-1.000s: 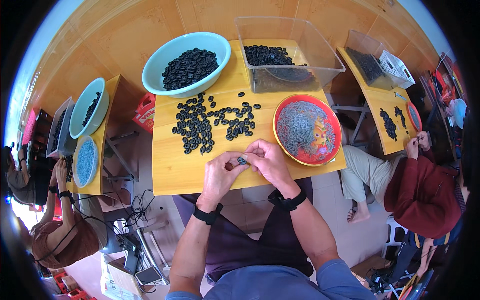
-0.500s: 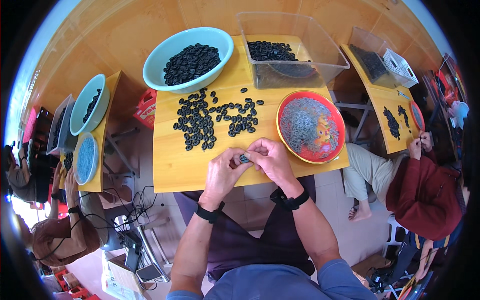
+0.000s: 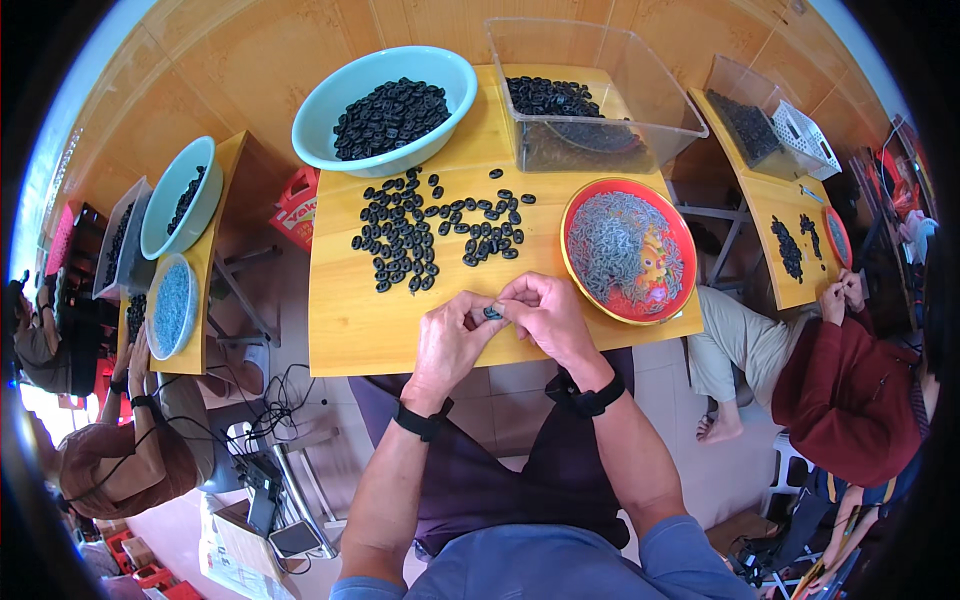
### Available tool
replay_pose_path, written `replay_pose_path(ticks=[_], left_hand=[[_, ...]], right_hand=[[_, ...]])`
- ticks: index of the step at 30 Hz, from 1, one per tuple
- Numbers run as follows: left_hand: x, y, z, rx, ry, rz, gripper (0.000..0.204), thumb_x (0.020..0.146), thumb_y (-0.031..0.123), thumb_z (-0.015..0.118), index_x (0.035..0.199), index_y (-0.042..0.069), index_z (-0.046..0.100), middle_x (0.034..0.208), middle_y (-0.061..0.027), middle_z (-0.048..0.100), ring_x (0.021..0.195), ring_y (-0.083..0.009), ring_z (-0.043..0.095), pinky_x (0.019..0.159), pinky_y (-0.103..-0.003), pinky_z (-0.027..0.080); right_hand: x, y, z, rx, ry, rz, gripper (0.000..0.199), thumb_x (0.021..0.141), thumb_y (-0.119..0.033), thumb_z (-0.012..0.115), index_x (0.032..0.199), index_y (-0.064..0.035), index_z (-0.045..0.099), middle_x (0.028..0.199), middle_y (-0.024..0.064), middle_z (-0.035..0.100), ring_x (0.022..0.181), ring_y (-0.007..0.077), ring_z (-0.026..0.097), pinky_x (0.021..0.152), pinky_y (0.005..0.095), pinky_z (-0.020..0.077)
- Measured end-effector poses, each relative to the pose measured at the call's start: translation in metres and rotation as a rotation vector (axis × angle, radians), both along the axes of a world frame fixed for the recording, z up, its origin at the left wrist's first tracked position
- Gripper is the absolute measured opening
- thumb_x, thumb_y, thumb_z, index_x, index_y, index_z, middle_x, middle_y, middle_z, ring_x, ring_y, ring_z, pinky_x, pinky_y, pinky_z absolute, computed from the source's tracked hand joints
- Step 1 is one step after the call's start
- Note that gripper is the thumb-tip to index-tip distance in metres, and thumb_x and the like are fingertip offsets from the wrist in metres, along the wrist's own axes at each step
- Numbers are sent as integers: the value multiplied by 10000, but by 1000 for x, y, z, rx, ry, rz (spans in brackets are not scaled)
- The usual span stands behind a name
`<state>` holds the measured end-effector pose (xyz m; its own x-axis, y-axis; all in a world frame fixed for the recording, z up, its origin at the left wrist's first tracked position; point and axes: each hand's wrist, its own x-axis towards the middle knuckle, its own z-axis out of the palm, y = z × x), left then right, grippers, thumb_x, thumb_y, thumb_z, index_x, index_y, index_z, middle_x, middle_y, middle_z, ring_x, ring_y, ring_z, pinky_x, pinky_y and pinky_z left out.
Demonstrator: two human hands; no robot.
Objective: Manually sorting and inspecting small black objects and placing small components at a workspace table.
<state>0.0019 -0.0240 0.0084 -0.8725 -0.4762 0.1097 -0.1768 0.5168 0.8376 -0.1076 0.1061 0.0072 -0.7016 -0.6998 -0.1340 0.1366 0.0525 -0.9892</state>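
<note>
Pinching together at the near edge of the yellow wooden counter (image 3: 350,330), the left hand (image 3: 450,345) and right hand (image 3: 550,315) both gripped one small black ring-shaped part (image 3: 492,313) between fingertips. Since a second ago little had shifted: same piece, same grip, so the fitting looked unfinished. At twelve o'clock lay the loose scatter of black rings (image 3: 420,235); at two o'clock sat the round red plate of grey bits (image 3: 628,250).

Bare tabletop (image 3: 350,335) lies between the black rings (image 3: 420,235) and table edge.
</note>
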Motion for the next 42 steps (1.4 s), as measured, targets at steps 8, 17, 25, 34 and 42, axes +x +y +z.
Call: replay_pose_path(ticks=[8, 17, 25, 34, 42], left_hand=[[-6, -1, 0, -23, 22, 8, 263, 822, 212, 833, 947, 17, 708, 662, -67, 660, 563, -151, 621, 573, -301, 519], [1, -1, -11, -64, 118, -20, 246, 837, 220, 820, 922, 7, 727, 723, -116, 699, 604, -151, 650, 595, -305, 530], [1, -1, 7, 16, -18, -92, 247, 840, 170, 796, 1028, 24, 729, 754, -109, 689, 621, -220, 648, 620, -334, 542], [-4, -12, -11, 56, 214, -24, 198, 881, 92, 692, 1063, 22, 727, 827, -112, 703, 658, -178, 649, 648, -305, 536], [-1, -9, -12, 20, 259, -18, 146, 882, 70, 673, 1000, 14, 739, 885, -157, 714, 715, -257, 685, 685, -339, 552]], right_hand=[[-6, -2, 5, 23, -6, 8, 115, 862, -44, 729, 889, 49, 669, 703, 43, 654, 535, 59, 543, 471, 228, 424], [0, 3, 3, 89, 32, 6, 76, 875, -41, 700, 894, 24, 667, 744, 21, 666, 569, 63, 573, 507, 227, 446], [-5, 9, 4, 140, -10, 55, 118, 878, -36, 704, 961, 33, 657, 761, 52, 677, 581, 92, 616, 488, 231, 481], [-37, 0, 103, 443, 450, 318, 138, 908, -8, 645, 1018, 60, 692, 831, 79, 717, 684, 137, 699, 669, 278, 583], [-70, -79, 111, 83, 718, -185, 187, 877, -69, 671, 1039, -4, 736, 883, 114, 753, 772, 155, 698, 728, 300, 548]])
